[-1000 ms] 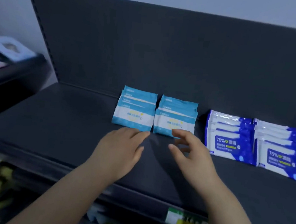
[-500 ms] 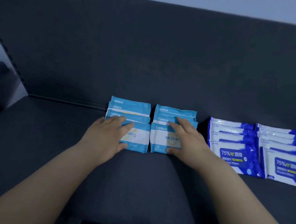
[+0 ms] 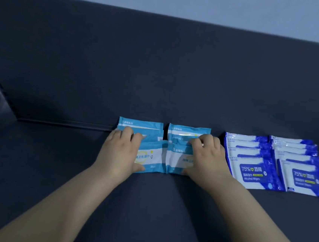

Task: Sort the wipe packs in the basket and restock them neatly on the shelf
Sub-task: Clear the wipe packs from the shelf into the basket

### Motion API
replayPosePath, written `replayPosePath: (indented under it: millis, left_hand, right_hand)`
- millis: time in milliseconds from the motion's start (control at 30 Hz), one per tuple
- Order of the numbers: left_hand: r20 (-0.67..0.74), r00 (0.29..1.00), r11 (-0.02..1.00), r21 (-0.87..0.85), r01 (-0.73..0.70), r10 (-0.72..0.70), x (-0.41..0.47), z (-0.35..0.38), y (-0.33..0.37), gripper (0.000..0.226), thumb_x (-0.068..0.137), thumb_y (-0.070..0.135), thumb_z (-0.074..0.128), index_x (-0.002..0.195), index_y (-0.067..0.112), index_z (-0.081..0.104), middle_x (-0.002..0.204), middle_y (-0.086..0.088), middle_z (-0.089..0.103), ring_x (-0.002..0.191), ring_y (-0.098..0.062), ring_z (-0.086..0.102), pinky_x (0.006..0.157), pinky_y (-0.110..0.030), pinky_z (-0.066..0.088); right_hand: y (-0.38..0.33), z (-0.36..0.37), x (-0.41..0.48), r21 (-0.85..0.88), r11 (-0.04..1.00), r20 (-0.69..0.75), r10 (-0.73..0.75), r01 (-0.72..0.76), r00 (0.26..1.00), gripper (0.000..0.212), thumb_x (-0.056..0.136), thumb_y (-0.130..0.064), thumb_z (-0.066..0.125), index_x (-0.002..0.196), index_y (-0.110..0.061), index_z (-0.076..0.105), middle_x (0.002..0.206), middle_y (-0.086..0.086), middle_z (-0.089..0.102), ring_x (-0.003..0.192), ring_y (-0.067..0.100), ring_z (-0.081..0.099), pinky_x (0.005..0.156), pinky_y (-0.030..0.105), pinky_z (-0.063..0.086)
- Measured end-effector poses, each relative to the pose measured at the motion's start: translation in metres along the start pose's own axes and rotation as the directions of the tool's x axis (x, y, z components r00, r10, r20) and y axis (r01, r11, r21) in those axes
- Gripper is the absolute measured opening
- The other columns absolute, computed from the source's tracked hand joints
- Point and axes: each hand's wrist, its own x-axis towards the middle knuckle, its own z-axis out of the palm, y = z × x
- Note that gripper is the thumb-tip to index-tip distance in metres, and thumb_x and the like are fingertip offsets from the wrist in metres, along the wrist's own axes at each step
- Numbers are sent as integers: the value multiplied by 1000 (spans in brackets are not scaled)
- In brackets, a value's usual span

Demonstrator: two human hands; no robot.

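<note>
Looking down from head height, the camera is taking in a dark grey shelf [image 3: 51, 168] where four rows of flat wipe packs are lying, each row overlapping like tiles from the back panel [image 3: 160, 71] toward the viewer. The two rows on the right, the dark-blue packs [image 3: 254, 170], are showing white fronts with a label reading "75%", then Chinese characters, then "Alcohol Wipes" beneath. The two rows in the middle, the light-blue packs [image 3: 152, 157], are carrying a white band with pale Chinese writing, partly covered by the hands and too faint to be read in full. The left hand [image 3: 121, 152] is lying over the left light-blue row, fingers bent over the far edge of the front pack and thumb pressing its near edge, so it is gripping that pack. The right hand [image 3: 207, 159] is mirroring it on the neighbouring light-blue row, just beside the dark-blue packs. The two front packs are meeting edge to edge between the hands.
</note>
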Motion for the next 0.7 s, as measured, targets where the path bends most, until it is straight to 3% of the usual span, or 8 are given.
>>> replayPosePath:
  millis: [133,200,267,333,400,500,567,700]
  left_hand:
    - [-90,996,1000,-10,9,-10,-14,-4,-9,67,46,59,85,88,11,62,59,-3,56,45,-23,52,44,-28,35]
    - [-89,991,993,-82,89,-96,-19,-13,-15,61,65,63,73,98,14,56,68,2,60,54,-21,57,43,-24,29]
    - [-26,973,937,-278,214,-230,-22,-24,-18,55,79,65,56,113,22,45,84,9,58,71,-16,57,51,-28,36]
    - [113,945,743,-592,313,-308,-23,-31,-20,42,85,57,55,114,30,41,86,16,55,74,-9,56,56,-24,39]
    - [276,917,379,-847,373,-287,-23,-31,-22,25,89,43,58,109,32,46,92,17,61,85,-5,61,65,-18,43]
    - [498,857,-122,-866,484,-136,-25,-30,-24,18,94,21,53,110,28,58,106,3,70,100,-18,64,92,-39,48]
    - [551,835,-262,-807,530,-9,-29,-31,-20,30,94,9,47,118,22,58,109,-2,71,104,-25,65,97,-50,46]
    - [524,850,-257,-815,519,57,-38,-33,7,34,95,6,47,125,19,55,115,0,69,109,-22,63,102,-48,43]
  right_hand:
    - [-6,-10,-9,-64,997,-14,36,-37,999,45,81,-43,61,117,-24,42,110,-3,60,103,21,52,83,32,35]
    - [-11,-18,-16,59,990,-31,130,-128,991,47,82,-52,59,117,-24,44,102,-2,62,98,21,56,73,32,37]
    - [-18,-27,-24,321,911,-41,287,-259,957,47,79,-58,62,108,-23,48,90,-4,62,86,19,58,63,30,41]
    - [-23,-33,-31,632,701,-1,427,-330,904,38,76,-54,67,93,-22,54,81,-9,63,73,7,58,57,21,43]
    - [-29,-36,-40,833,420,123,495,-361,860,30,79,-47,69,90,-20,61,82,-7,68,70,4,63,57,17,46]
    - [-41,-38,-56,920,-19,358,449,-392,819,28,86,-41,62,94,-14,65,81,2,74,67,16,70,54,27,51]
    - [-45,-36,-66,898,-224,440,423,-380,792,22,91,-30,58,98,-10,65,80,7,74,66,21,71,52,30,52]
    - [-36,-32,-93,876,-341,478,522,-341,706,9,91,-11,55,94,-6,62,68,5,71,55,19,67,49,29,53]
